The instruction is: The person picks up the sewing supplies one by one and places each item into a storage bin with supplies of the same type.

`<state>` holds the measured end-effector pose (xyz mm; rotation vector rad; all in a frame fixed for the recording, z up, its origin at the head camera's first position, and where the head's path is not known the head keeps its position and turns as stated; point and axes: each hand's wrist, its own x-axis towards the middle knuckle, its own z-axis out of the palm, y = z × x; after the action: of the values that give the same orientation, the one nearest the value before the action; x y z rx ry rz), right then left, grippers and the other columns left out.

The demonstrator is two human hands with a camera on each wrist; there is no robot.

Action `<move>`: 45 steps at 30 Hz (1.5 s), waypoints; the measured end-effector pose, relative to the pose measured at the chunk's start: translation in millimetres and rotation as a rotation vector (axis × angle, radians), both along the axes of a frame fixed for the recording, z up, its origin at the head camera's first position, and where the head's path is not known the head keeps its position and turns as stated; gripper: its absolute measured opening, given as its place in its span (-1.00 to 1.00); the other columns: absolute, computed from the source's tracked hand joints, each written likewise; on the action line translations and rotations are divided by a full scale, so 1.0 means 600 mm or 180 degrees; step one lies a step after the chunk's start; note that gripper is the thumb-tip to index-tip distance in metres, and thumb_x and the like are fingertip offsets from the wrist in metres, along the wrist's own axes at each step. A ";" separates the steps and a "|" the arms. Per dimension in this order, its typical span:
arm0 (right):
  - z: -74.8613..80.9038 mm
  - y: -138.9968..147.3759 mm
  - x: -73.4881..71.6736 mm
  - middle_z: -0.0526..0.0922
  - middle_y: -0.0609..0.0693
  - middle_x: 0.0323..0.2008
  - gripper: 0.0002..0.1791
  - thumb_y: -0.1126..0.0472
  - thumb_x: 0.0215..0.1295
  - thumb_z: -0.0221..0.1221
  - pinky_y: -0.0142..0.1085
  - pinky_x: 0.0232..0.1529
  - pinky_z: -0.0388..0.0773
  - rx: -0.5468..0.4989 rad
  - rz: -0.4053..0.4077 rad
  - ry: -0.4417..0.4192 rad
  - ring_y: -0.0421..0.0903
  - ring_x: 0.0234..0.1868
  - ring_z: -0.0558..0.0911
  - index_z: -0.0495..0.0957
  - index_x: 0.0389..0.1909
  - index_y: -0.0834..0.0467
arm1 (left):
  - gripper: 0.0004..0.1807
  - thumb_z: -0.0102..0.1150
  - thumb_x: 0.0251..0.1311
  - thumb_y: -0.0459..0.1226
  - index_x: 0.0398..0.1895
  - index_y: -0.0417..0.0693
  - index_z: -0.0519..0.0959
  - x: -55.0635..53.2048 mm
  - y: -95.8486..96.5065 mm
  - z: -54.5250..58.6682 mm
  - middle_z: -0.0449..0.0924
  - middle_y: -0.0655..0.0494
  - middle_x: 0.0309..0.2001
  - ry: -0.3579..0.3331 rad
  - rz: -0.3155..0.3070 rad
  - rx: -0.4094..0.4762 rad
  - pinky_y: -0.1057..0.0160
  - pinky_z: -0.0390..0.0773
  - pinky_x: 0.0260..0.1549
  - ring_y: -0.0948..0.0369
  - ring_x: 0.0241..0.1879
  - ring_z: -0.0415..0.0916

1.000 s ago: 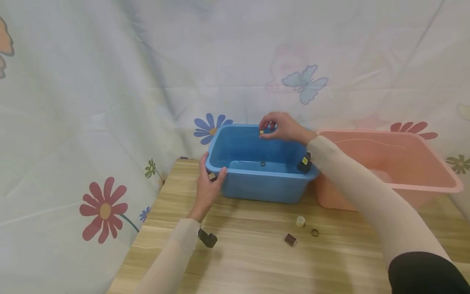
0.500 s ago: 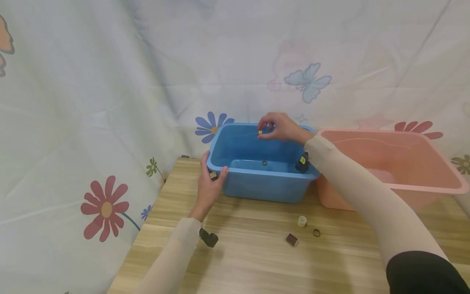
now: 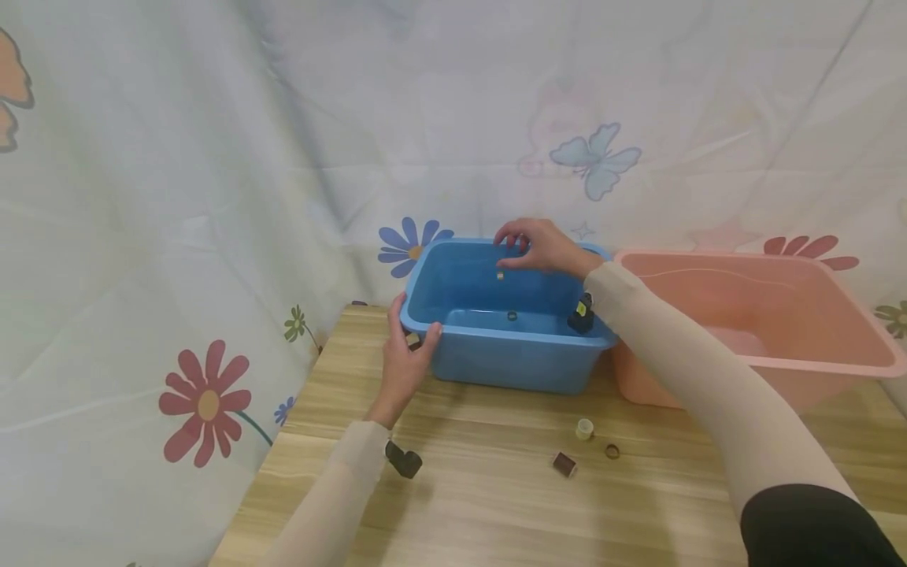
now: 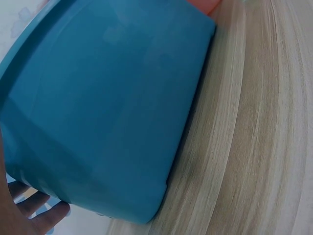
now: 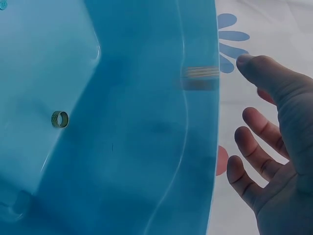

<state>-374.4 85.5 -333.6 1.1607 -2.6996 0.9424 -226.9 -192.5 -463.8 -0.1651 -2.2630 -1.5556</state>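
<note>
My left hand [image 3: 405, 364] grips the left front corner of a blue plastic bin [image 3: 510, 362], thumb on the front and fingers along the side. In the left wrist view its fingers [image 4: 46, 218] show beside the bin wall. Over the bin, my right hand [image 3: 542, 246] has its thumb and fingers parted with nothing between them. Just below the fingertips a small gold and dark piece [image 3: 500, 276] is in mid-air, blurred in the right wrist view. On the bin floor lies a gold ring [image 5: 60, 119]. A small beige and dark thing [image 3: 413, 341] shows between left thumb and fingers.
A pink bin [image 3: 815, 370] stands right of the blue one. On the wooden table [image 3: 489, 504] in front are a whitish cylinder [image 3: 584, 429], a dark brown spool-like piece [image 3: 564, 465] and a dark ring [image 3: 612, 451]. A flower-printed curtain [image 3: 425, 118] hangs behind.
The right thumb and fingers have parted and let go of the small gold and dark piece, which has dropped a little below them. The left hand keeps its hold on the blue bin.
</note>
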 end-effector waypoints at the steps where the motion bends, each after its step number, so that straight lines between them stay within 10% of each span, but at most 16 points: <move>1: 0.001 0.001 0.001 0.66 0.21 0.00 -0.45 0.13 0.24 0.46 -0.02 0.02 0.64 -0.0004 -0.0031 -0.0029 0.16 -0.04 0.65 0.58 0.21 0.19 | -0.12 0.21 0.37 0.15 0.62 0.27 -0.01 0.000 0.000 0.001 0.30 -0.08 0.48 0.0001 -0.0009 0.0003 -0.16 0.60 0.11 -0.21 0.31 0.42; 45: 0.066 0.071 0.080 0.48 -0.01 0.37 -0.06 -0.08 0.12 0.50 0.04 0.15 0.62 -0.0057 0.0026 0.0069 0.02 0.21 0.58 0.30 0.51 -0.10 | -0.12 0.23 0.36 0.13 0.62 0.30 0.00 -0.003 -0.004 0.000 0.30 -0.15 0.47 -0.0013 0.0068 0.0067 -0.24 0.57 0.12 -0.17 0.34 0.40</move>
<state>-326.1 128.3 -294.1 1.1727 -2.6661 0.9475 -228.6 -194.9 -464.0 -0.1317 -2.2433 -1.5695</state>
